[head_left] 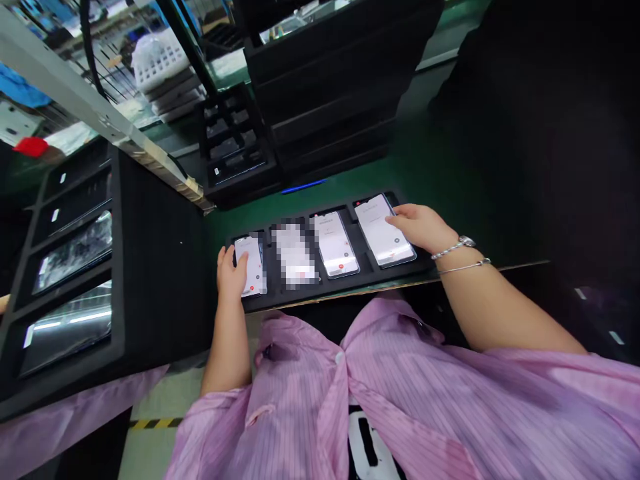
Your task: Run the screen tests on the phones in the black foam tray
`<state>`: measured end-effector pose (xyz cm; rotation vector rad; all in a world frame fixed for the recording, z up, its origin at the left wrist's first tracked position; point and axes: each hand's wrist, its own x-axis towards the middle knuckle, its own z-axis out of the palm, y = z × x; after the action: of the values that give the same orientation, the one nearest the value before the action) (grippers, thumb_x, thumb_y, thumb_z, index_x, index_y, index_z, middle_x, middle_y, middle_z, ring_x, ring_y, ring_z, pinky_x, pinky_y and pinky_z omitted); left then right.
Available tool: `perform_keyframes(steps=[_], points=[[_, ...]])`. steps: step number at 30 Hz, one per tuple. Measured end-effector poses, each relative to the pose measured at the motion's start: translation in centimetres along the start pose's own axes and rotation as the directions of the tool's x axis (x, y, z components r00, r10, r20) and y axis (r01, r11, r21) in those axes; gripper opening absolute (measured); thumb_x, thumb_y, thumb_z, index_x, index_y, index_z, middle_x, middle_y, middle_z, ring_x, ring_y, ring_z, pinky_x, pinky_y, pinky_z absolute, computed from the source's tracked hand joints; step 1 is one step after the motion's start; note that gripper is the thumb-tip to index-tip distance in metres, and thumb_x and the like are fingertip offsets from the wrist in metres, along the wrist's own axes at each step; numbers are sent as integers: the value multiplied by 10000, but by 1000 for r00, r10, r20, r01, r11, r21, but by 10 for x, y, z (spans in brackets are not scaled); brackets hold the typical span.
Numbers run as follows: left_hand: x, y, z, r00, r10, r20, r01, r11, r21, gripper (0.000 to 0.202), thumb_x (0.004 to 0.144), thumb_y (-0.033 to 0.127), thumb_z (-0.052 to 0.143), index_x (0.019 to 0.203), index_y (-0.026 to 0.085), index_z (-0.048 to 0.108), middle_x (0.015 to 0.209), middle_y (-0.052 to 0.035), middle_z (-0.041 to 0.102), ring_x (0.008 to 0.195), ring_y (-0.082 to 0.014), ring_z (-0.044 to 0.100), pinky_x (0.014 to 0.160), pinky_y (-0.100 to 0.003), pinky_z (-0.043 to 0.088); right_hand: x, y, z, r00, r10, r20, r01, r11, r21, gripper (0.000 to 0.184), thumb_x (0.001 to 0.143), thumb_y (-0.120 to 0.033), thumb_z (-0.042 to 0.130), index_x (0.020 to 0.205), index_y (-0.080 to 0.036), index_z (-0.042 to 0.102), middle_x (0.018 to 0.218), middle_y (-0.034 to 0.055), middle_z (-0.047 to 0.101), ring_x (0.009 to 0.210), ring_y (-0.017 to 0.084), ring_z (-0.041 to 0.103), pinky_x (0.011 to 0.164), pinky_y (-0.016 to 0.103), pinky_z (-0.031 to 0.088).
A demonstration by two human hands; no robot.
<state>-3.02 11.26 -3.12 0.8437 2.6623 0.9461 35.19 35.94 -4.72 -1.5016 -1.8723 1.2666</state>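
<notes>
Four smartphones lie in a row in a foam tray, more trays left and behind.

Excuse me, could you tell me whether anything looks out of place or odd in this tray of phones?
Yes: in the black tray, the second phone from the person's left shows only a blocky, pixelated patch, so its screen cannot be read, unlike the three light screens beside it.
</notes>
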Motion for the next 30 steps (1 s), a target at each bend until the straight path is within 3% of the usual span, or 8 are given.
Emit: perform_keyframes(steps=[4, 8, 13, 17, 19, 21, 25, 30], points=[[-1, -7, 1, 1000, 30, 0, -30, 999, -33, 505, 908, 368, 698, 1386, 209, 656, 1636, -143, 454, 1520, -324, 449, 1262, -438, 398, -15, -7, -1, 999, 1, -44, -5, 997, -74, 349, 868, -400, 697, 1094, -135, 716, 1007, 158, 738, 920, 347, 715, 946, 578, 569], [-6, -10, -1, 999, 37, -27, -39, 997, -72, 514, 903, 332, 696, 1394, 188, 646, 1618, -168, 473, 1503, -326, 470, 1225, -454, 445, -48, -20, -1, 923, -334, -190, 322, 942, -90, 529, 851, -412, 706, 1300, -137, 656, 1443, 194, 580, 1416, 378, 487, 1253, 588, 328], [-14, -6, -2, 994, -11, -107, -4, 990, -143, 455, 882, 288, 713, 1327, 195, 688, 1523, -155, 586, 1407, -319, 572, 1144, -453, 522, -89, -32, 23, 824, -555, 112, 520, 820, 239, 273, 1005, -458, 624, 1114, -229, 726, 1119, 104, 734, 1087, 266, 695, 1029, 496, 563], [-19, -4, 1, 982, -90, -169, 53, 976, -212, 392, 875, 284, 729, 1259, 204, 725, 1381, -122, 698, 1266, -297, 668, 1115, -442, 538, -117, -37, 61, 529, -652, 543, 446, 758, 476, 340, 1093, -506, 488, 1065, -233, 688, 899, 24, 755, 764, 156, 736, 697, 280, 642], [-22, -5, 2, 973, -125, -196, 74, 966, -246, 336, 877, 295, 731, 1202, 211, 750, 1317, -101, 733, 1234, -284, 683, 1118, -430, 532, -126, -30, 78, 364, -655, 662, 406, 751, 521, 362, 1076, -547, 516, 1069, -231, 694, 921, 27, 764, 782, 159, 747, 697, 271, 649], [-25, -6, 2, 964, -148, -223, 84, 959, -272, 279, 874, 295, 729, 1139, 216, 770, 1256, -83, 760, 1208, -271, 696, 1118, -416, 527, -127, -19, 90, 296, -654, 696, 407, 745, 528, 361, 1065, -543, 537, 1117, -225, 699, 1055, 70, 766, 932, 191, 759, 808, 321, 664], [-29, -7, -1, 953, -160, -258, 80, 953, -292, 210, 849, 273, 732, 1042, 211, 789, 1162, -76, 789, 1133, -258, 730, 1072, -399, 555, -119, 1, 101, 301, -696, 652, 453, 706, 545, 362, 1076, -460, 504, 1285, -202, 649, 1323, 157, 683, 1206, 236, 692, 989, 415, 631], [-21, -14, -4, 966, -106, -235, 39, 961, -273, 237, 861, 287, 694, 1067, 207, 778, 1191, -90, 776, 1170, -256, 718, 1110, -411, 531, -123, -2, 113, 370, -732, 572, 494, 676, 546, 282, 1030, -366, 558, 1230, -219, 693, 1269, 111, 718, 1154, 212, 715, 983, 372, 629]])
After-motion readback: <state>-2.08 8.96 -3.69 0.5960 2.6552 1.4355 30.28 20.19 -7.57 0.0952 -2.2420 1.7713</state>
